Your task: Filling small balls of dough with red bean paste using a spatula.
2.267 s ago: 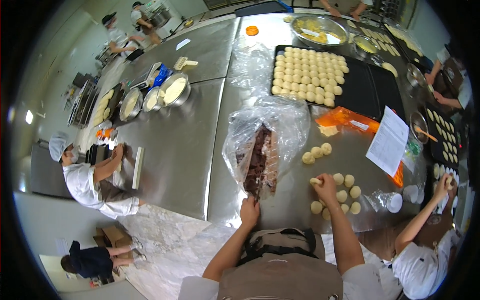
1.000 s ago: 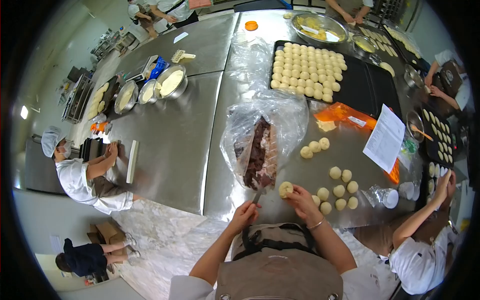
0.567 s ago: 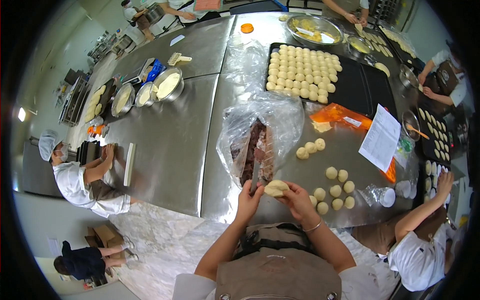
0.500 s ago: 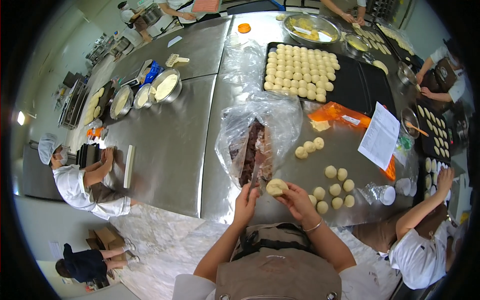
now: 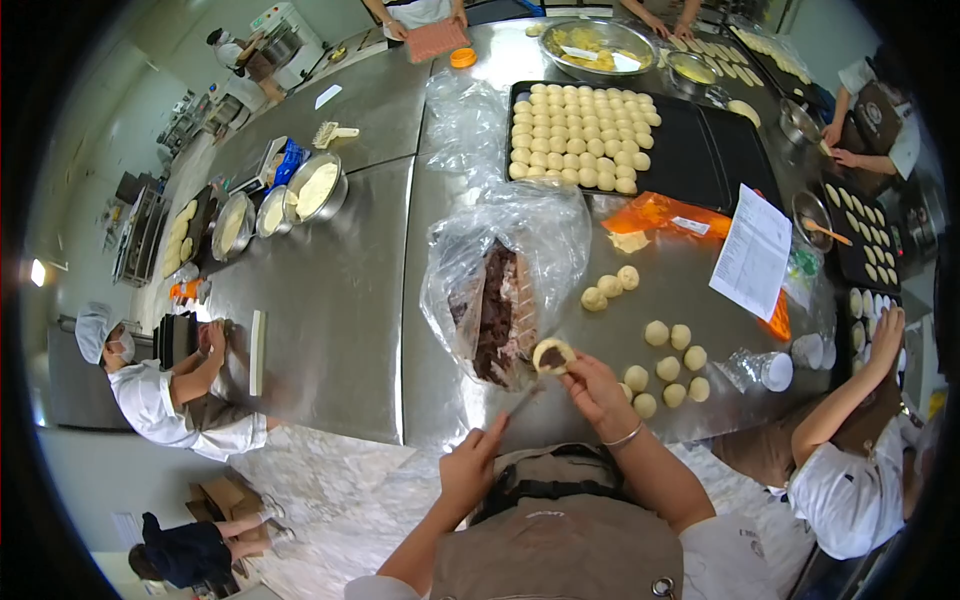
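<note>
My right hand (image 5: 597,392), its fingers closed on the edge, holds up a flattened round of dough (image 5: 551,349) with a dark lump of filling on it. Closed round the handle of a narrow metal spatula (image 5: 524,399), my left hand (image 5: 468,466) is by the table's front edge. The spatula's blade points up toward the dough. Just beyond both hands lies an open clear plastic bag (image 5: 560,235) of dark, chunky filling (image 5: 497,315). Several dough balls (image 5: 667,369) sit to the right of my right hand, and three more (image 5: 610,287) are farther back.
A black tray (image 5: 700,150) with rows of dough balls lies at the back. Right of the bag are an orange piping bag (image 5: 665,215) and a paper sheet (image 5: 750,250). Metal bowls (image 5: 320,187) stand at the left. Co-workers stand around the table, one close on my right (image 5: 850,450).
My left hand has drawn the spatula out of the bag and back toward me. Dark filling now shows on the dough in my right hand. A far co-worker's pink tray has come to the table edge.
</note>
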